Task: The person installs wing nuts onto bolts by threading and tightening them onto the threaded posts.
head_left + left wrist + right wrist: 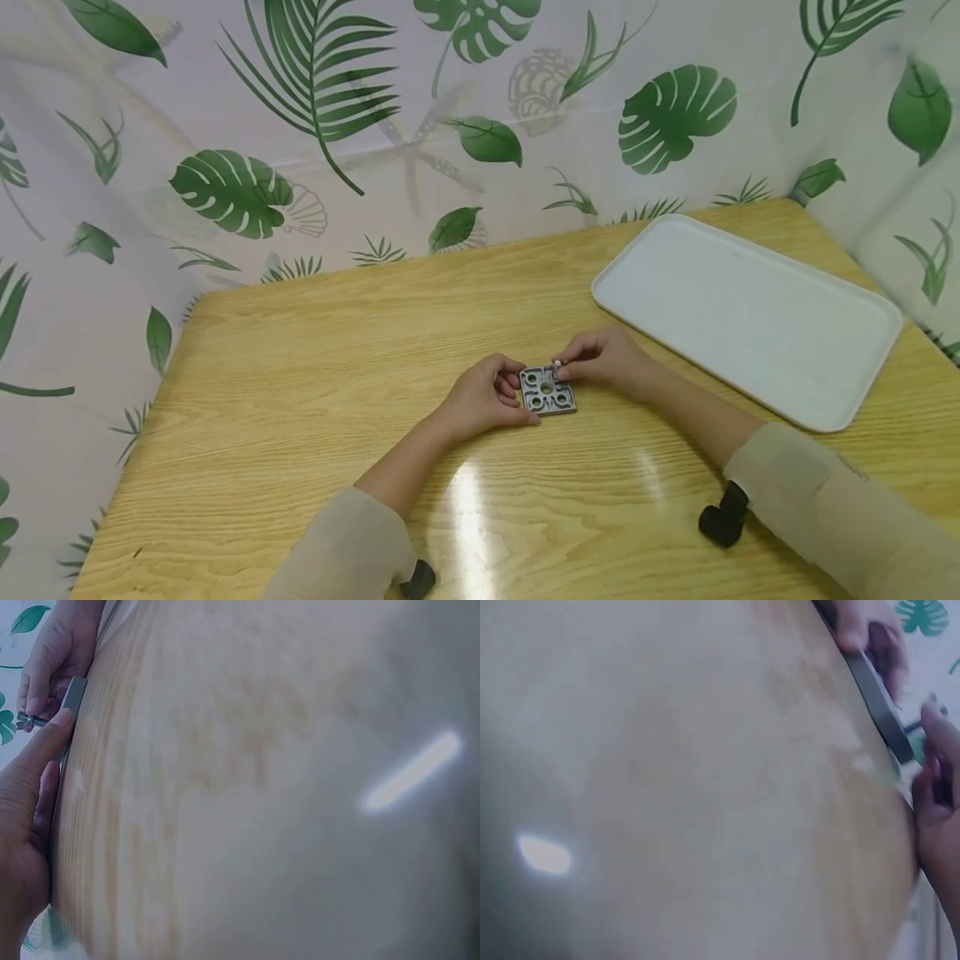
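A square grey metal plate point(550, 402) with several round holes lies on the wooden table point(300, 400). My left hand point(480, 398) grips it at the left side, the thumb along the near edge and the other fingers curled by the far left corner. At the plate's far right corner, my right hand point(611, 360) pinches a small bolt-like metal piece point(557, 365) between thumb and fingertips. In the left wrist view this metal piece point(30, 720) has a wider head, and its stem points toward the plate point(73, 697). Whether its tip sits in a hole is hidden.
A white rectangular tray point(750, 317) lies at the table's right, behind my right forearm, with nothing visible on it. A leaf-patterned cloth point(420, 108) hangs along the table's back and sides. Black pieces point(723, 517) are fixed near both sleeve cuffs.
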`<state>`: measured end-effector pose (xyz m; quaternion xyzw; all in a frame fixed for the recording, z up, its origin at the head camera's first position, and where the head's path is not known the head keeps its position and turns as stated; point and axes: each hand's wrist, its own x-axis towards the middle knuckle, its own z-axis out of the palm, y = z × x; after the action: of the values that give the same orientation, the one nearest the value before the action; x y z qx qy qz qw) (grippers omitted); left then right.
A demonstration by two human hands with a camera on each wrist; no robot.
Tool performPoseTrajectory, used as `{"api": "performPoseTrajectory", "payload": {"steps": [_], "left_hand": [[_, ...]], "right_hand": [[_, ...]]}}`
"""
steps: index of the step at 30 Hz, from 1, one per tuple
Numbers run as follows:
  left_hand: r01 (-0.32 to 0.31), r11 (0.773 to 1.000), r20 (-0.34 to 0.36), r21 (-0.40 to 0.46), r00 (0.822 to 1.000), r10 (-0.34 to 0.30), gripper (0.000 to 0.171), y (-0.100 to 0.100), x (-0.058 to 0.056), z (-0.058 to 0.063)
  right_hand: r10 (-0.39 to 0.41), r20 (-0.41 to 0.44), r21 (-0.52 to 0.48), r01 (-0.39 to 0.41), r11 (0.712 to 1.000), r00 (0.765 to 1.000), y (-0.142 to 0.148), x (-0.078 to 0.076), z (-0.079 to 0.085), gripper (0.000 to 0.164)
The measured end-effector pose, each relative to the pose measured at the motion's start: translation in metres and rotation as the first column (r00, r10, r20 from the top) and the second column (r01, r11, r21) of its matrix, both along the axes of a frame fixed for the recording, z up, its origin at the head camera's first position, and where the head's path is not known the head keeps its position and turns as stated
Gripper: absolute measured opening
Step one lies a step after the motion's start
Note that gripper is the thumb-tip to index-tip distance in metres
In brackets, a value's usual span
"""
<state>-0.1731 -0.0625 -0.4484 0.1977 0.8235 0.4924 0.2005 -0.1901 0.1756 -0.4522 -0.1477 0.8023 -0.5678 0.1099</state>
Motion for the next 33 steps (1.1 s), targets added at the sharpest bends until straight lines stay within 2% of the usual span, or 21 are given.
{"api": "performPoseTrajectory", "payload": {"steps": [4,7,10,14,17,19,21,22,23,24,25,26,27,29,31,33], "left_hand": [[0.001,1.000,0.003,0.002,1.000,-0.001,0.065,0.000,0.000,0.001],[0.000,1.000,0.002,0.002,1.000,0.000,0.065,0.000,0.000,0.001],[-0.007,1.000,-0.004,-0.003,1.000,0.007,0.065,0.000,0.000,0.001],[-0.009,1.000,-0.006,-0.011,1.000,0.009,0.065,0.000,0.000,0.000],[-0.004,1.000,-0.005,-0.008,1.000,0.004,0.065,0.000,0.000,0.000],[-0.003,1.000,-0.007,-0.004,1.000,0.003,0.066,0.000,0.000,-0.001],[-0.003,1.000,-0.010,-0.006,1.000,0.003,0.066,0.000,0.000,-0.002],[-0.003,1.000,-0.012,-0.007,1.000,0.003,0.066,-0.001,-0.001,-0.002],[-0.004,1.000,-0.012,-0.006,1.000,0.004,0.066,-0.001,-0.001,-0.002],[-0.005,1.000,-0.011,-0.005,1.000,0.005,0.065,-0.001,-0.001,-0.002],[-0.006,1.000,-0.011,-0.003,1.000,0.006,0.065,-0.001,-0.001,-0.002],[-0.008,1.000,-0.010,-0.002,1.000,0.008,0.066,-0.001,-0.001,-0.003],[-0.009,1.000,-0.007,0.001,1.000,0.009,0.066,0.000,-0.001,-0.003],[-0.011,1.000,-0.001,0.007,1.000,0.011,0.066,0.000,-0.001,-0.002],[-0.009,1.000,0.004,0.008,1.000,0.009,0.066,0.000,-0.001,-0.001],[-0.007,1.000,0.008,0.003,1.000,0.007,0.065,0.000,-0.001,0.000]], "right_hand": [[-0.141,-0.116,-0.019,0.140,0.990,0.983,-0.003,0.016,-0.005,0.018],[-0.190,-0.248,-0.020,0.191,0.981,0.950,-0.006,0.026,-0.007,0.013],[-0.204,-0.420,0.013,0.231,0.973,0.884,-0.009,0.032,-0.007,0.011],[-0.182,-0.628,0.027,0.255,0.967,0.757,-0.011,0.036,-0.009,0.017],[-0.155,-0.719,0.008,0.230,0.973,0.677,-0.011,0.036,-0.011,0.021],[-0.139,-0.755,0.005,0.218,0.976,0.640,-0.011,0.036,-0.011,0.022],[-0.127,-0.766,0.006,0.204,0.979,0.630,-0.011,0.035,-0.011,0.023],[-0.122,-0.764,0.011,0.202,0.979,0.633,-0.010,0.035,-0.011,0.023],[-0.118,-0.751,0.017,0.198,0.980,0.650,-0.010,0.035,-0.011,0.022],[-0.116,-0.726,0.019,0.188,0.982,0.678,-0.009,0.035,-0.010,0.021],[-0.113,-0.690,0.019,0.173,0.985,0.715,-0.008,0.034,-0.010,0.019],[-0.110,-0.637,0.019,0.158,0.987,0.763,-0.007,0.034,-0.009,0.017],[-0.112,-0.571,0.016,0.148,0.989,0.813,-0.006,0.033,-0.009,0.015],[-0.131,-0.419,0.005,0.146,0.989,0.899,-0.004,0.031,-0.007,0.012],[-0.134,-0.258,-0.006,0.137,0.991,0.957,-0.003,0.025,-0.006,0.011],[-0.085,-0.117,-0.015,0.084,0.996,0.989,0.000,0.016,-0.002,0.018]]}}
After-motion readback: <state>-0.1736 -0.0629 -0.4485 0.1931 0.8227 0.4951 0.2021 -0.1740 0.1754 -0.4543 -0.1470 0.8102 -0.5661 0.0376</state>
